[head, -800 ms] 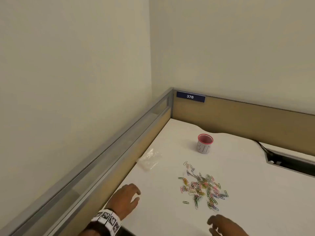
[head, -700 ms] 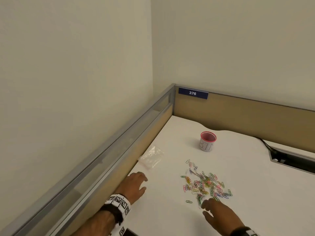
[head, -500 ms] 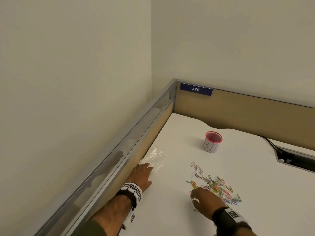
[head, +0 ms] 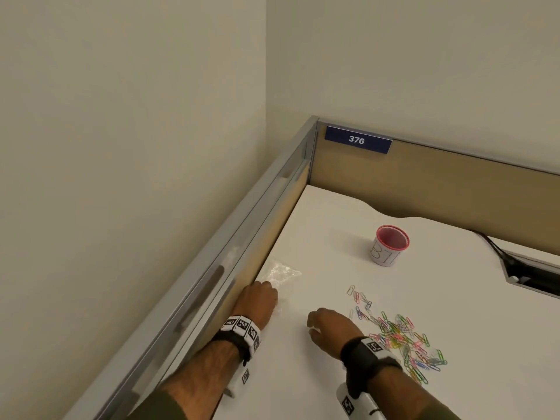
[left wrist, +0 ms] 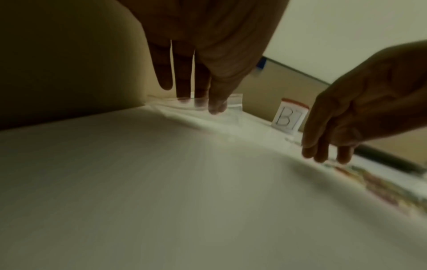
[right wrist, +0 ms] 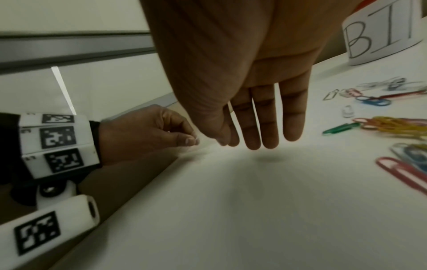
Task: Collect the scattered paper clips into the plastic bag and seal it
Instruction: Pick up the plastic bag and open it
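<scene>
A clear plastic bag (head: 285, 272) (left wrist: 233, 102) lies flat on the white table by the left partition. My left hand (head: 257, 301) (left wrist: 198, 102) (right wrist: 184, 140) is at its near edge, thumb and fingertips pinching the plastic. To the right, coloured paper clips (head: 400, 334) (right wrist: 392, 126) lie scattered in a loose heap. Between bag and clips my right hand (head: 327, 325) (right wrist: 254, 138) (left wrist: 328, 151) hovers just above the table with straight fingers, holding nothing.
A pink-rimmed cup (head: 389, 247) (left wrist: 289, 118) (right wrist: 381, 40) with a handwritten paper label stands behind the clips. A grey-framed partition (head: 272, 207) runs along the left, a tan panel at the back. A cable cut-out (head: 539, 277) with a black cable opens at the right.
My left hand slid forward along the partition and took hold of the bag's near edge. My right hand came in over the clips, then moved left toward the bag.
</scene>
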Demonstrator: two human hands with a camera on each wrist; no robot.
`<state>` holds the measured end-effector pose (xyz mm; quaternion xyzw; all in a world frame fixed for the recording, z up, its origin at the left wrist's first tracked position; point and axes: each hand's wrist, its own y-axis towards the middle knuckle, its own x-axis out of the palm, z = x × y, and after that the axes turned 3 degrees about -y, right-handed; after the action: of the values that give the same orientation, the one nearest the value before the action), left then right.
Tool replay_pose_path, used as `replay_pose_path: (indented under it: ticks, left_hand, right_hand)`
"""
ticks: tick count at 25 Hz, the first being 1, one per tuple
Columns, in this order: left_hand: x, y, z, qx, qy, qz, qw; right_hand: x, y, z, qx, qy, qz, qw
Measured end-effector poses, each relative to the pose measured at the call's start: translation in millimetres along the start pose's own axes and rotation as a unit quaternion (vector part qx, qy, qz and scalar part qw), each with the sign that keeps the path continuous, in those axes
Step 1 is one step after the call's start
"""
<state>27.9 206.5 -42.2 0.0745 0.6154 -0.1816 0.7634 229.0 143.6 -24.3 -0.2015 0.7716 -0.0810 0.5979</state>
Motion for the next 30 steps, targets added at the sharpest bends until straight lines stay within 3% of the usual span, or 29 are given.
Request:
replay_pose_path:
  ticks: [2, 4, 8, 11, 14, 16, 21, 26, 30]
  left_hand:
    - [-11.4, -0.6, 15.1, -0.036, -0.118, 0.028, 0.992]
    - [-23.0, -2.5, 36.6, -0.066, -0.249, 0.060, 0.964]
    - [-42.2, -7.9, 88.2, -0.125, -0.496, 0.088, 0.855]
    - [-53.1, -11.7, 119.7, -0.133, -0.606, 0.072, 0.781]
    - [-54.7, -15.5, 138.7, -0.139, -0.653, 0.068, 0.742]
    - [-55.8, -16.8, 149.3, -0.140, -0.660, 0.079, 0.734]
    - [-57.0, -15.4, 172.0, -0.161, -0.619, 0.119, 0.759]
    - [-63.2, -11.5, 175.2, -0.150, -0.641, 0.117, 0.744]
    - [-69.0, -7.3, 176.2, -0.119, -0.588, 0.125, 0.790]
  right_hand:
    - [-9.0, 1.7, 1.3, -0.014, 0.023, 0.027, 0.999]
    - [-22.7, -1.5, 3.9, -0.022, 0.058, 0.065, 0.996]
    - [-53.2, -17.0, 9.9, -0.028, 0.136, 0.137, 0.981]
    - [-72.1, -28.9, 24.7, -0.006, 0.152, 0.184, 0.971]
    - [-85.4, -42.3, 39.7, -0.011, 0.140, 0.192, 0.971]
    - [-90.3, -51.4, 43.4, -0.028, 0.134, 0.194, 0.971]
    - [-98.5, -59.2, 45.5, -0.023, 0.156, 0.226, 0.961]
    - [-109.8, -59.2, 53.6, -0.037, 0.153, 0.227, 0.961]
    - [-114.0, -54.7, 58.5, 0.001, 0.155, 0.250, 0.956]
